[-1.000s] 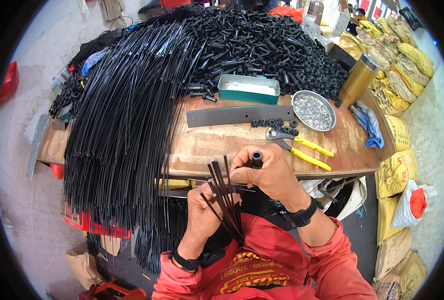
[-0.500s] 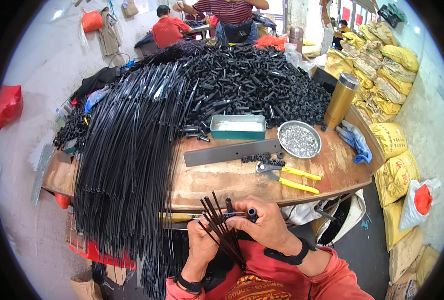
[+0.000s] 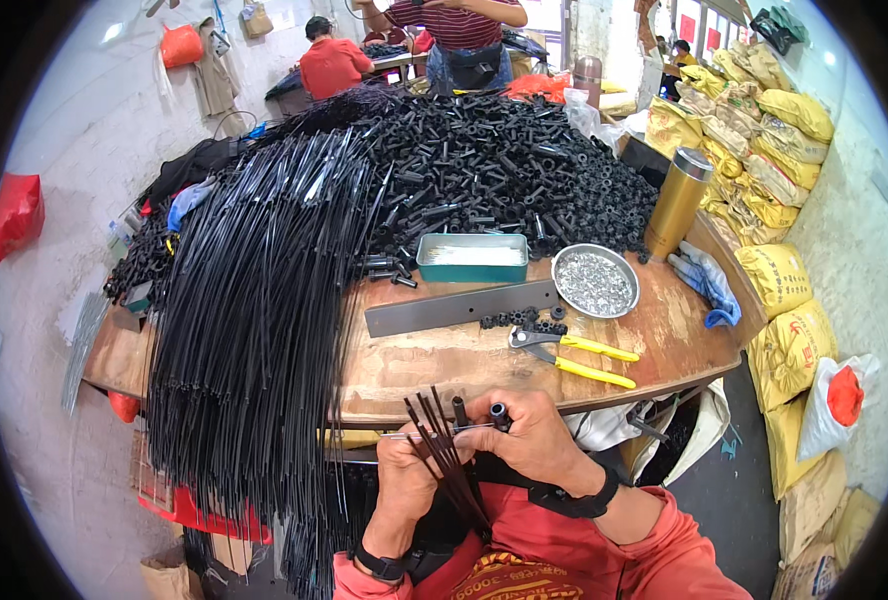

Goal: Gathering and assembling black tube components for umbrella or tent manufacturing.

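Just in front of the table's near edge, my left hand point(image 3: 406, 478) is closed round a bundle of thin black rods point(image 3: 454, 478), which fan out at the top and lean to the left. My right hand point(image 3: 536, 440) grips a short black tube point(image 3: 501, 413) between thumb and fingers, its hollow end facing up. A second black tube point(image 3: 459, 406) stands upright beside the right fingertips. Between the hands runs a thin, shiny, needle-like piece point(image 3: 472, 428); whether it enters a tube or a rod is hidden by the fingers.
On the table point(image 3: 414, 375) lie yellow-handled pliers point(image 3: 594, 362), a grey metal bar point(image 3: 459, 307), a round dish point(image 3: 596, 282) of small metal bits and a green tray point(image 3: 472, 272). Long black rods point(image 3: 249, 330) overhang the left edge. Black tubes point(image 3: 504, 150) are heaped behind. A gold flask point(image 3: 679, 203) stands right.
The whole view has shifted slightly left. Both hands stay close together with the same things in them; the bundle's rods and the needle-like piece have tilted a little.
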A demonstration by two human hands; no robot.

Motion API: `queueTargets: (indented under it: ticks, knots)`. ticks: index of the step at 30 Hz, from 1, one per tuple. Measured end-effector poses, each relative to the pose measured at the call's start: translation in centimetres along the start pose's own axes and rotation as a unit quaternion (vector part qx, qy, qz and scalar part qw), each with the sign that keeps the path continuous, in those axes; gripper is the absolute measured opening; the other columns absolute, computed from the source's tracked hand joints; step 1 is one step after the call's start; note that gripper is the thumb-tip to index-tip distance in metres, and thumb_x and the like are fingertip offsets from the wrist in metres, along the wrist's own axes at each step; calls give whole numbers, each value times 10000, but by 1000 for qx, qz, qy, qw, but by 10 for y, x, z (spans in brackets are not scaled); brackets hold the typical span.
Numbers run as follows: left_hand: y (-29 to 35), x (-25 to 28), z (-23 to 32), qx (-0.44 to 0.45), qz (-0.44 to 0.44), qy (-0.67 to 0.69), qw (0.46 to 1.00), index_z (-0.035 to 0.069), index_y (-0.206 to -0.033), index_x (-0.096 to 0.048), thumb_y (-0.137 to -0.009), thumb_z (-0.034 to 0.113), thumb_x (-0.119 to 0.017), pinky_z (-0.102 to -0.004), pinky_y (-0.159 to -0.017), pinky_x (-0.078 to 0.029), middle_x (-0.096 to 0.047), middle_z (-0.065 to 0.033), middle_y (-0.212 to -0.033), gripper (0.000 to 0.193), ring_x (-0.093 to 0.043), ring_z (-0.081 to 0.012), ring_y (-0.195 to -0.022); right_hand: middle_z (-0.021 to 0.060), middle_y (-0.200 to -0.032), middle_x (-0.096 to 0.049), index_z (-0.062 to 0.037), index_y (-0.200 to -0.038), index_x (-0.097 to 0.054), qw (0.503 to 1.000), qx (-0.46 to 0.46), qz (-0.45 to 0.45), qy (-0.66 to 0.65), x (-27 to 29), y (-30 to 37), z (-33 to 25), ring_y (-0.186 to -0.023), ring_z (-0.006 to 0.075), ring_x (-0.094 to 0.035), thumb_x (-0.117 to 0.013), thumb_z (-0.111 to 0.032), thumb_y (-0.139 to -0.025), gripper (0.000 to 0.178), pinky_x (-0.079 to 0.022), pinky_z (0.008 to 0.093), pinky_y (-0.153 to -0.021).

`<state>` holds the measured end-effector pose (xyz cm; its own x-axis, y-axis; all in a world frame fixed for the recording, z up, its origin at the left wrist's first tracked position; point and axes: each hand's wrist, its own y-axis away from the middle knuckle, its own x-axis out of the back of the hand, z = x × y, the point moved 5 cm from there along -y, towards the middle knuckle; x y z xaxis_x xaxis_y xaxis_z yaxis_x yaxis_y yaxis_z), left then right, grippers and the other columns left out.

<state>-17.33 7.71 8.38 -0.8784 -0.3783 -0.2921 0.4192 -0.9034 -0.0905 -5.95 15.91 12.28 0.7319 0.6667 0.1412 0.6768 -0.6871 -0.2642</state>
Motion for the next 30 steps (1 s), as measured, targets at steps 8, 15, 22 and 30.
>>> queueTargets:
  ticks: [8, 15, 22, 30]
  knots:
    - [-1, 2, -3, 54, 22, 52, 997, -5, -740, -610, -695, 19, -703, -247, -561, -475, -623, -64, -689, 106, -587, -134, -608, 49, -652, -573, 47, -911, -575, 999, -2, -53, -9, -5, 0, 10, -567, 87, -548, -632, -77, -789, 183, -430, 232, -512]
    - [-5, 5, -42, 141, -25, 273, 951, -39, -791, -587, -692, 19, -695, -332, -543, -544, -630, -113, -713, 158, -632, -223, -598, 36, -636, -576, 50, -908, -577, 993, -48, -72, -84, -4, 0, 15, -544, 78, -553, -636, -77, -794, 180, -421, 217, -484]
    - [-4, -1, -31, 112, -49, 253, 960, -22, -837, -599, -736, 21, -649, -307, -545, -546, -636, -119, -724, 121, -639, -212, -604, 15, -656, -563, 29, -923, -585, 983, -43, -95, -154, -7, 2, 26, -526, 63, -547, -651, -96, -796, 190, -395, 177, -447]
    - [-5, 3, -41, 117, -84, 273, 951, -24, -865, -569, -730, -19, -632, -338, -585, -571, -637, -141, -750, 149, -651, -236, -637, 14, -686, -585, 19, -925, -604, 963, -48, -110, -242, -7, 1, 32, -533, 57, -546, -652, -84, -794, 174, -387, 172, -449]
